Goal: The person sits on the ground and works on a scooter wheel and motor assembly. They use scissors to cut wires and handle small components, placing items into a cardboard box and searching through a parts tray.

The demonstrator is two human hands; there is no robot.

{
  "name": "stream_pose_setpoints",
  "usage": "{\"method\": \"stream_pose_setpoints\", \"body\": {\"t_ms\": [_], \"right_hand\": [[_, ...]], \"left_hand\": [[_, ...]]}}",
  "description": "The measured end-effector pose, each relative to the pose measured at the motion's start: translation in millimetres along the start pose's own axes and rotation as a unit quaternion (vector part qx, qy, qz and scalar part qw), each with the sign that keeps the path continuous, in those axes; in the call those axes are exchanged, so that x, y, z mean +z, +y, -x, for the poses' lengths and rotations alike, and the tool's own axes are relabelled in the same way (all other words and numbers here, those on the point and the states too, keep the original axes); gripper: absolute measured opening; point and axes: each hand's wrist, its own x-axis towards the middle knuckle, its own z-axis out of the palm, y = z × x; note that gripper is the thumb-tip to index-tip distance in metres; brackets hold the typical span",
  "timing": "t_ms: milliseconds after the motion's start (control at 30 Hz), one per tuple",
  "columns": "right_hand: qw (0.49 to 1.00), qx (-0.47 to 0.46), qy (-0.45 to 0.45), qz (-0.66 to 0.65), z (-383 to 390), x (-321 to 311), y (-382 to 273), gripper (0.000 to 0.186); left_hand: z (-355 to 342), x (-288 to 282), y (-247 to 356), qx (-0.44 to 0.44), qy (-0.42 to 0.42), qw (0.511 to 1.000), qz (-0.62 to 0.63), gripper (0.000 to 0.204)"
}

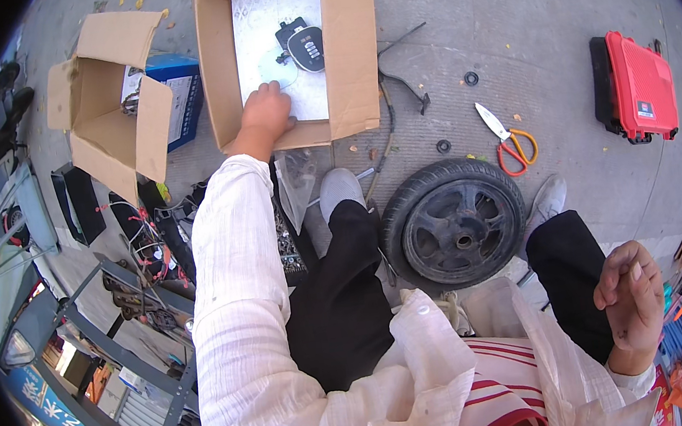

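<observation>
My left hand [266,114] reaches over the near wall of a large open cardboard box [350,52]. Its fingers are bent down against a whitish flat sheet [276,10] inside, and their tips are hidden. Farther in on that sheet lies a black oval device [306,49] with a row of light marks and a small black bracket beside it. Out at the right, above my knee, my right hand [632,293] hangs in the air, its fingers loosely curled and apart, with nothing visible in it. A black spoked wheel with a tire [453,221] lies flat between my feet.
Scissors [507,139] with red and orange handles and two black rings lie beyond the wheel. A red hard case [640,86] is at the far right. Left are a smaller open carton [97,102], a blue box [183,100], tangled wires [147,243] and a metal frame [155,386].
</observation>
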Motion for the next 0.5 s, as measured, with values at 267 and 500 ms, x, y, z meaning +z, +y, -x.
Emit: {"method": "stream_pose_setpoints", "body": {"t_ms": [267, 500], "right_hand": [[1.000, 0.000, 0.009, 0.000, 2.1, 3.0, 0.3, 0.035], [1.000, 0.002, -0.006, 0.000, -1.6, 3.5, -1.1, 0.036]], "left_hand": [[-8.5, 14.3, -3.1, -0.108, -0.107, 0.978, 0.145, 0.030], [-3.9, 24.3, -12.3, -0.122, -0.074, 0.963, 0.230, 0.025]]}}
